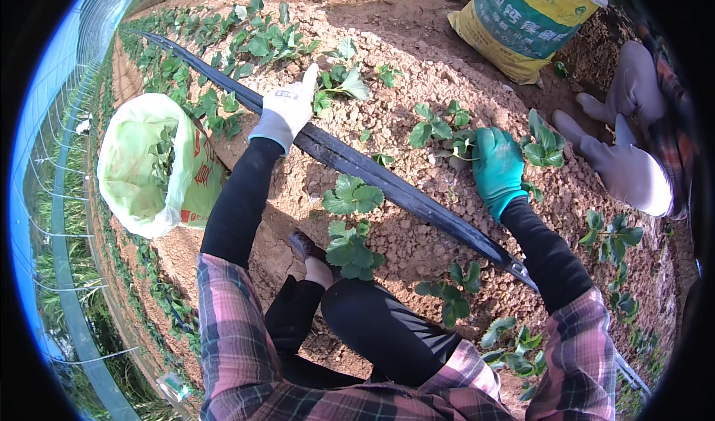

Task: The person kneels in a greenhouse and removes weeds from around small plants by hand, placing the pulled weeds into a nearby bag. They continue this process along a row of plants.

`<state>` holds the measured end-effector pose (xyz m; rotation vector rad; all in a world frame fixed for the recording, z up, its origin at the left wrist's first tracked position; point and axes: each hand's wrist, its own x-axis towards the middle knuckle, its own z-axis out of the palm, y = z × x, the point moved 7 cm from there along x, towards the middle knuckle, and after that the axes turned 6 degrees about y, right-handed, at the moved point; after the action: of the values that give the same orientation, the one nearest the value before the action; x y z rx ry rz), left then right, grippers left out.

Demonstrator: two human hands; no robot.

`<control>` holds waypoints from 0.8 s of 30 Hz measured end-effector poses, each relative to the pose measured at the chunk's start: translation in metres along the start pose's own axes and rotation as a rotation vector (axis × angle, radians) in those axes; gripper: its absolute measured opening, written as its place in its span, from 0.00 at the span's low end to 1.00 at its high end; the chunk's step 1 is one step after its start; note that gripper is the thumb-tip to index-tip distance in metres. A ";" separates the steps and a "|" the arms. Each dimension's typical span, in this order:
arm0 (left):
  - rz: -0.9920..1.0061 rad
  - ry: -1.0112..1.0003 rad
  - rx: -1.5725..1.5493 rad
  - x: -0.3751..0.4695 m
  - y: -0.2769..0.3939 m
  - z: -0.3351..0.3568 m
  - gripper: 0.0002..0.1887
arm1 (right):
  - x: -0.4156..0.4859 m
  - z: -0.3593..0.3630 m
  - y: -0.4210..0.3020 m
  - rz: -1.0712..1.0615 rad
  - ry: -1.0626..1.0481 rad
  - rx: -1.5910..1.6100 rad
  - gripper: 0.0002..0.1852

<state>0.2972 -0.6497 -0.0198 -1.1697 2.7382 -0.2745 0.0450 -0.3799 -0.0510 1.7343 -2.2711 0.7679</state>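
My left hand [289, 105], in a white glove, lies above the black drip hose [363, 172], its fingers extended beside a strawberry plant [352, 84] with a broad leaf. Whether it grips anything is hidden under the glove. Across the soil bed, my right hand [499, 169] in a green glove has curled fingers at the stem of a small strawberry plant [461, 144]; the fingertips are partly hidden, but the stem runs into them. More young strawberry plants [353, 194] stand between the hose and my knees.
A pale green plastic bag [192, 169] with leaves inside stands open at the left. A yellow and green printed sack [519, 24] stands in the furrow at the top right. Beside it at the right edge is another person, with pale gloved hands [620, 167]. Dense plants line the bed's far end.
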 end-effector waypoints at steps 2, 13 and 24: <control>-0.031 -0.007 -0.030 0.013 -0.018 0.010 0.33 | 0.001 -0.001 -0.003 -0.001 0.007 0.020 0.14; -0.335 0.167 -0.174 0.118 -0.060 0.051 0.15 | 0.001 0.000 -0.001 -0.014 0.003 0.017 0.14; -0.130 0.218 -0.351 0.058 -0.059 0.031 0.24 | 0.001 -0.001 -0.002 0.006 0.003 0.027 0.14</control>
<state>0.3053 -0.7350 -0.0407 -1.4872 2.9895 0.0758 0.0462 -0.3804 -0.0496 1.7373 -2.2754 0.8057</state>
